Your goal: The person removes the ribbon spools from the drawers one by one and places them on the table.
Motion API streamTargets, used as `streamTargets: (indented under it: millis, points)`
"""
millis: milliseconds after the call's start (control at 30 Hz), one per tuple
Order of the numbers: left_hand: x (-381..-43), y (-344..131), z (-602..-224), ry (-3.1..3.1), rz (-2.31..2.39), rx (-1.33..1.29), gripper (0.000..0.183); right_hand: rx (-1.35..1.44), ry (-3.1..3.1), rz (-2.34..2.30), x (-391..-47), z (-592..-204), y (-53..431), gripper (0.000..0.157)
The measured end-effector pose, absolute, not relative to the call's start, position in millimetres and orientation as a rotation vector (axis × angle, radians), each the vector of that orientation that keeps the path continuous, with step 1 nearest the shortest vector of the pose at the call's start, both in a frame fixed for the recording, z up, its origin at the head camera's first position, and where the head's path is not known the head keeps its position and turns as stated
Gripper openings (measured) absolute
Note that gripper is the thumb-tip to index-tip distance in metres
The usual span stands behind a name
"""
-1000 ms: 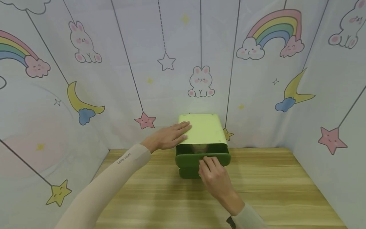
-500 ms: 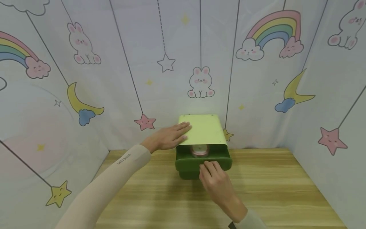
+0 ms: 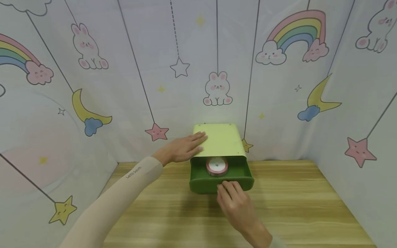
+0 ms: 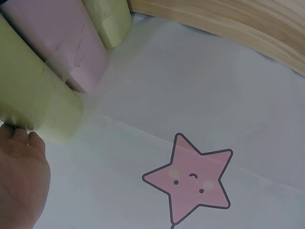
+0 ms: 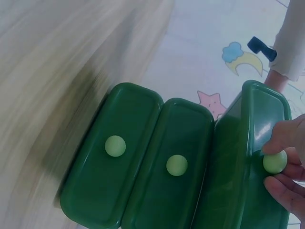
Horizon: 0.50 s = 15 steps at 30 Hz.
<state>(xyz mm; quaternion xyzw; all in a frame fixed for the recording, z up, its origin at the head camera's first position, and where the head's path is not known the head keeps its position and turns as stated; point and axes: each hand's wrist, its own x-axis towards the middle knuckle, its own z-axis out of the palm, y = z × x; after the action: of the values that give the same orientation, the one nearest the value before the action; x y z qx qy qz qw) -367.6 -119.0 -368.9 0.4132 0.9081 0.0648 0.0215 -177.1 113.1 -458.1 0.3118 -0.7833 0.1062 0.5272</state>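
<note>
A small drawer unit (image 3: 218, 139) with a pale yellow-green top stands against the back wall. My left hand (image 3: 183, 148) lies with straight fingers on its top left edge. The green top drawer (image 3: 198, 186) is pulled out, and a round white disc with a pink rim (image 3: 217, 166) lies inside. In the right wrist view, my right hand (image 5: 288, 162) pinches this drawer's pale green round knob (image 5: 275, 162) between thumb and fingers. Two lower drawers show there, the middle drawer (image 5: 183, 133) and the bottom drawer (image 5: 100, 186), both pushed in.
The unit rests at the back of a wood-grain table (image 3: 294, 199). White fabric walls (image 3: 279, 93) printed with rabbits, stars and rainbows surround it. In the left wrist view, the unit's side shows a pink band (image 4: 71, 47) between yellow-green ones.
The top drawer has slid out towards me, with my right hand moving back on its knob. The pink-rimmed disc inside has come into view. My left hand has stayed put.
</note>
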Motion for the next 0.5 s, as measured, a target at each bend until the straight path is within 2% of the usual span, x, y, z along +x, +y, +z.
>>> streamTargets:
  millis: [500]
  points:
    - [-370.6,-119.2,-369.7,2.807,0.197,1.274,0.067,0.754,-1.858,0.254,-166.3,-462.8,112.6,0.032]
